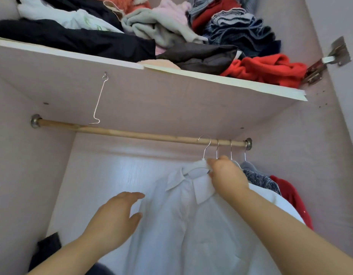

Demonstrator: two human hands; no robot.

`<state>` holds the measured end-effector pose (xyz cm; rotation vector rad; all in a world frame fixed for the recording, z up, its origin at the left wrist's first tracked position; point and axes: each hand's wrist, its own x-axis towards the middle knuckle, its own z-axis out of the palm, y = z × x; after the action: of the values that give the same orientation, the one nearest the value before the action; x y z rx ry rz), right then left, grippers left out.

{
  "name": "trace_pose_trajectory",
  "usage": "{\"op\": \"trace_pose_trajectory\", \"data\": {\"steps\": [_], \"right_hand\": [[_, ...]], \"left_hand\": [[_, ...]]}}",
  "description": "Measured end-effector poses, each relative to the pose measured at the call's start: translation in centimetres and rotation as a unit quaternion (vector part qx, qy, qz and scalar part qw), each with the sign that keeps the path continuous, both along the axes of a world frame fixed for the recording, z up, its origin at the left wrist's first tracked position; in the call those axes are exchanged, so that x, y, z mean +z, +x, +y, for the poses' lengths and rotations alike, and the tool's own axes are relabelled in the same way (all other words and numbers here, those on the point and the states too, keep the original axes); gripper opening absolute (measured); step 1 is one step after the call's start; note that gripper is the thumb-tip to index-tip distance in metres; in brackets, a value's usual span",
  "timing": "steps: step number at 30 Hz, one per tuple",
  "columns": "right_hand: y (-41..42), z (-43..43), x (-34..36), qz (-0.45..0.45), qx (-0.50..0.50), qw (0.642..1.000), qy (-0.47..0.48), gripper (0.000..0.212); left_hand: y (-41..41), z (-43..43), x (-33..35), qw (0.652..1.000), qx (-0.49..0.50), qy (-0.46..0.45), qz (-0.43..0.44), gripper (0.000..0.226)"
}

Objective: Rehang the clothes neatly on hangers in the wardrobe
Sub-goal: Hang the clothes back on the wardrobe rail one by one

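A white collared shirt (pixel 183 221) hangs on a white hanger (pixel 197 165) whose metal hook reaches up to the wooden rail (pixel 120 133). My right hand (pixel 227 175) grips the hanger and collar at the shirt's right shoulder. With straight fingers, my left hand (pixel 116 215) reaches toward the shirt's left shoulder and touches its edge. Behind the shirt at the rail's right end hang a grey garment (pixel 249 165), a speckled blue knit (pixel 261 180) and a red garment (pixel 290 197), each on its own hook.
A shelf (pixel 191 76) above the rail holds a heap of several loose clothes in black, red, grey and pink. A bent wire hook (pixel 98 102) dangles under the shelf. A dark garment (pixel 46 247) lies at the lower left. A door hinge (pixel 328 60) sticks out at the right.
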<state>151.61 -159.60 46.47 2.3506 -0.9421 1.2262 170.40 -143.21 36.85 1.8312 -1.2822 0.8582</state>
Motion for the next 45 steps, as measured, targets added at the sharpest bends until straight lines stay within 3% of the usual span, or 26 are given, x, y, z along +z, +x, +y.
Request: {"op": "trace_pose_trajectory", "data": {"steps": [13, 18, 28, 31, 37, 45], "right_hand": [[5.8, -8.4, 5.2, -0.031, -0.016, 0.999, 0.025, 0.033], [7.3, -9.4, 2.5, 0.006, -0.05, 0.999, -0.004, 0.035], [7.4, -9.0, -1.6, 0.056, -0.06, 0.994, -0.074, 0.061], [7.2, -7.6, -5.1, 0.089, -0.016, 0.993, -0.078, 0.058], [7.2, -1.1, -18.1, 0.179, 0.127, 0.976, 0.005, 0.057], [5.9, 15.1, -39.5, 0.321, 0.257, 0.901, 0.136, 0.06]], "left_hand": [[3.8, -8.0, 1.1, 0.999, 0.016, -0.011, -0.04, 0.048], [4.2, -8.5, 0.8, 0.999, 0.023, -0.008, -0.036, 0.048], [3.9, -5.7, -1.2, 0.999, 0.037, 0.024, 0.018, 0.048], [3.2, -3.8, -3.0, 0.996, 0.046, 0.057, 0.044, 0.049], [1.3, 2.4, -10.9, 0.982, 0.065, 0.13, 0.122, 0.052], [-2.8, 16.0, -28.9, 0.914, 0.129, 0.245, 0.297, 0.053]]}}
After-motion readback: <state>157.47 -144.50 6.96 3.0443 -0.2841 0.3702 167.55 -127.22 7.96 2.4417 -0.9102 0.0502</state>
